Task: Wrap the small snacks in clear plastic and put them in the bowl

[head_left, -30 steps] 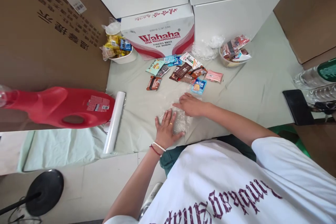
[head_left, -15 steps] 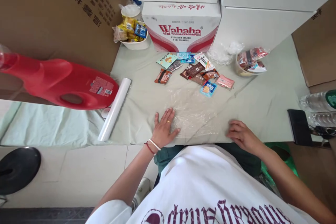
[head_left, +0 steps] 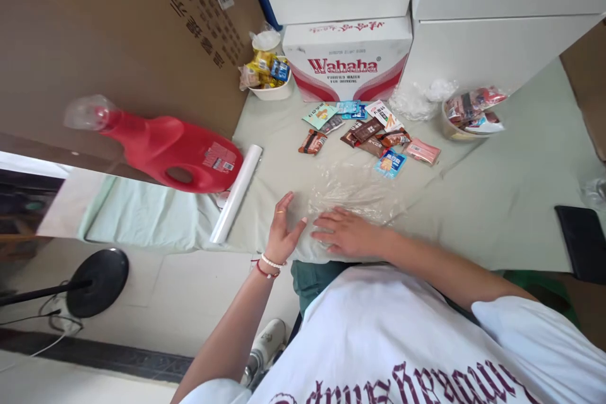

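A thin sheet of clear plastic film [head_left: 350,192] lies wrinkled on the cloth-covered table [head_left: 492,202] in front of me. My right hand [head_left: 348,231] rests flat over the film's near left part, fingers stretched to the left. Just left of the film, my left hand [head_left: 284,227] is on its edge with thumb and fingers apart, holding nothing. Beyond the film lies a loose group of small snack packets, among them a blue packet [head_left: 391,163], a pink packet [head_left: 423,151] and a brown packet [head_left: 367,129].
A white roll [head_left: 237,194] lies at the left beside a large red jug [head_left: 175,154] on its side. Tubs of wrapped snacks [head_left: 269,89] [head_left: 461,134] stand at back left and right. A Wahaha carton [head_left: 348,60] closes the back; a black phone [head_left: 582,240] lies right.
My right hand has moved left across the film, close to my left hand. The left hand has turned onto its edge from lying flat. The view has shifted left.
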